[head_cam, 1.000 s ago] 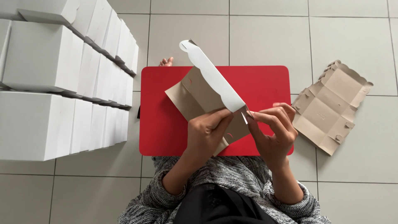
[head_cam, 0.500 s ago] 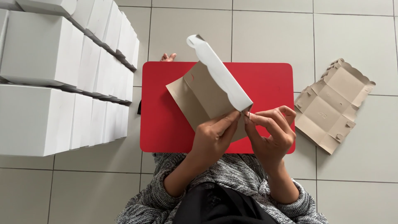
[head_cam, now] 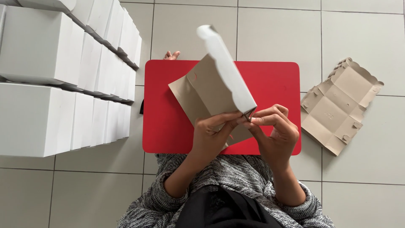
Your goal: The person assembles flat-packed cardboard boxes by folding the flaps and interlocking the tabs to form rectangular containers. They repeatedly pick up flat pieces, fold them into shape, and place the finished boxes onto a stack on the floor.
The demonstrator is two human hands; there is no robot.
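Both hands' fingers (head_cam: 270, 116) pinch near corner of half-folded cardboard box (head_cam: 213, 90), raised over red mat (head_cam: 168, 126)

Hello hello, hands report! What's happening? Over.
Left hand and right hand both pinching the half-folded cardboard box at one corner. Held above red mat. Nothing blocking.

The floor (head_cam: 270, 29) is laid with large pale grey square tiles divided by thin darker grout lines. A low red rectangular table with rounded corners (head_cam: 168, 126) is set on it. Rows of closed white cardboard boxes (head_cam: 50, 84) are stacked on the tiles at the left. Everything is lit by soft, even daylight, with faint shadows.
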